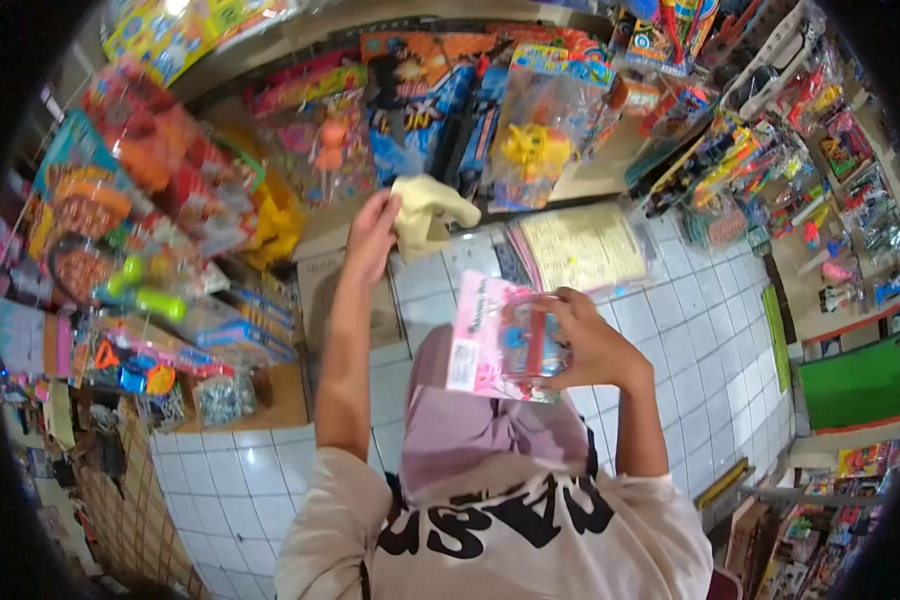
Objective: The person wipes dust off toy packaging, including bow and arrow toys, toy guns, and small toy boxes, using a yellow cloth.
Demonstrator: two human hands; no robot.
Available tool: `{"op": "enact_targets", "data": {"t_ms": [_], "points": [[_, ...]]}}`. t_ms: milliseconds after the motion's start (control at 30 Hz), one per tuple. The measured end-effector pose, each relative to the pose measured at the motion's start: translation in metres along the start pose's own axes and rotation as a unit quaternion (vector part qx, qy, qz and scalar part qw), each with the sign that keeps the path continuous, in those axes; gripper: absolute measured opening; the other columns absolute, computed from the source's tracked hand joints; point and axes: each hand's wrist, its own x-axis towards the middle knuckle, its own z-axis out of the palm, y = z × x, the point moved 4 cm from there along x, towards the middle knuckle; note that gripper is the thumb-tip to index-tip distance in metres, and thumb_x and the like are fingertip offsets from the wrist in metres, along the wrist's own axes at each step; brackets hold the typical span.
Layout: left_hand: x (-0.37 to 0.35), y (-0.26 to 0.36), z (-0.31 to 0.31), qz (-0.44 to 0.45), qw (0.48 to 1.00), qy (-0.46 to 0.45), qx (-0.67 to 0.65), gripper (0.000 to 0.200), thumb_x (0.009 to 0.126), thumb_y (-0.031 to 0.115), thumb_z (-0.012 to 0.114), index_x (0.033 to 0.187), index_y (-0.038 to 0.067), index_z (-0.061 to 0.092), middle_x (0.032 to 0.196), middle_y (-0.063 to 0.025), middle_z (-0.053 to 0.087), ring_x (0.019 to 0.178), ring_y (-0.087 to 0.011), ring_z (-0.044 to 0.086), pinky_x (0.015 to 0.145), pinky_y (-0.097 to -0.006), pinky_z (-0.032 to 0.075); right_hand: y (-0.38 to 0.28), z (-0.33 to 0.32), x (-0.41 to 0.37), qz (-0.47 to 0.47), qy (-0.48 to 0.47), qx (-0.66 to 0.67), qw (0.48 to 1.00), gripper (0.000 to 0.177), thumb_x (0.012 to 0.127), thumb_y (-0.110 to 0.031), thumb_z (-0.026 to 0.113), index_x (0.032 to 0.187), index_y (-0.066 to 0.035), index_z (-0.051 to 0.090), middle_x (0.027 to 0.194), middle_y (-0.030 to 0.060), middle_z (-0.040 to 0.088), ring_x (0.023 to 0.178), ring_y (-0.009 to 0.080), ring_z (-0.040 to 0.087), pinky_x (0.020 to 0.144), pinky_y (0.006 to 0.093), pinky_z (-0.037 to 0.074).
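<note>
My left hand (375, 238) is raised at the centre left, its fingers closed on a crumpled pale yellow cloth (425, 212) that hangs in front of the shelf. Lower and to the right, my right hand (595, 345) grips the right side of a pink carded toy package (478, 325) with a clear front. The package is tilted above my lap, its white label at the lower left. Between cloth and package there is a gap. Beyond the package, a stack of pale yellow printed sheets (582, 247) in clear plastic lies on the tiles.
Packaged toys crowd the left shelf (280, 395) and the shelf ahead, where a bagged yellow toy (535, 150) stands. A cardboard box (345, 300) sits left of my lap. More toys hang at the right, above a green panel (858, 385). White tiles (685, 350) cover the floor.
</note>
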Motion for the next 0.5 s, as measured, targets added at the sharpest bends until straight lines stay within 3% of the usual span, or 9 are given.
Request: {"op": "enact_targets", "data": {"t_ms": [100,200,333,433,500], "points": [[-0.039,0.051,0.031,0.033,0.998,-0.047,0.027,0.028,0.091,0.024,0.057,0.111,0.005,0.057,0.096,0.0004,0.06,0.084,-0.0065,0.056,0.07,-0.021,0.045,-0.041,0.046,-0.001,-0.013,-0.121,-0.059,0.991,0.097,0.05,-0.034,0.08,0.132,-0.011,0.035,0.129,0.0275,0.035,0.121,0.0449,0.033,0.099,0.048,0.033],[-0.064,0.064,0.042,0.044,0.993,-0.106,0.031,0.025,0.09,0.023,0.058,0.109,0.006,0.058,0.091,0.0004,0.062,0.082,-0.0067,0.057,0.071,-0.0211,0.045,-0.068,0.075,0.004,-0.021,-0.159,-0.087,0.983,0.101,0.051,-0.046,0.083,0.134,-0.016,0.035,0.134,0.0267,0.031,0.127,0.0433,0.029,0.103,0.0478,0.027],[-0.104,0.071,0.047,0.029,0.998,-0.058,0.016,0.024,0.091,0.022,0.056,0.109,0.007,0.058,0.093,0.001,0.061,0.083,-0.0056,0.056,0.072,-0.0195,0.045,-0.041,0.056,0.004,-0.106,-0.081,0.128,0.983,0.113,0.051,-0.044,0.086,0.14,-0.009,0.025,0.144,0.018,0.025,0.134,0.0338,0.024,0.107,0.0465,0.022],[-0.117,0.07,0.052,0.045,0.996,-0.07,-0.03,0.024,0.092,0.02,0.054,0.111,0.006,0.056,0.097,0.0006,0.06,0.087,-0.0061,0.056,0.076,-0.0209,0.045,-0.002,0.024,0.014,-0.035,0.091,0.197,0.976,0.102,0.06,-0.04,0.082,0.138,-0.003,0.028,0.137,0.0196,0.033,0.13,0.0321,0.03,0.106,0.042,0.026],[-0.122,0.071,0.066,0.048,0.994,-0.082,-0.06,0.024,0.093,0.017,0.052,0.113,0.004,0.054,0.102,-0.0005,0.059,0.093,-0.0081,0.056,0.081,-0.0232,0.045,-0.004,0.014,0.023,-0.105,0.173,0.208,0.957,0.088,0.068,-0.032,0.078,0.136,-0.001,0.03,0.134,0.0191,0.036,0.126,0.0295,0.036,0.104,0.0385,0.031]]}}
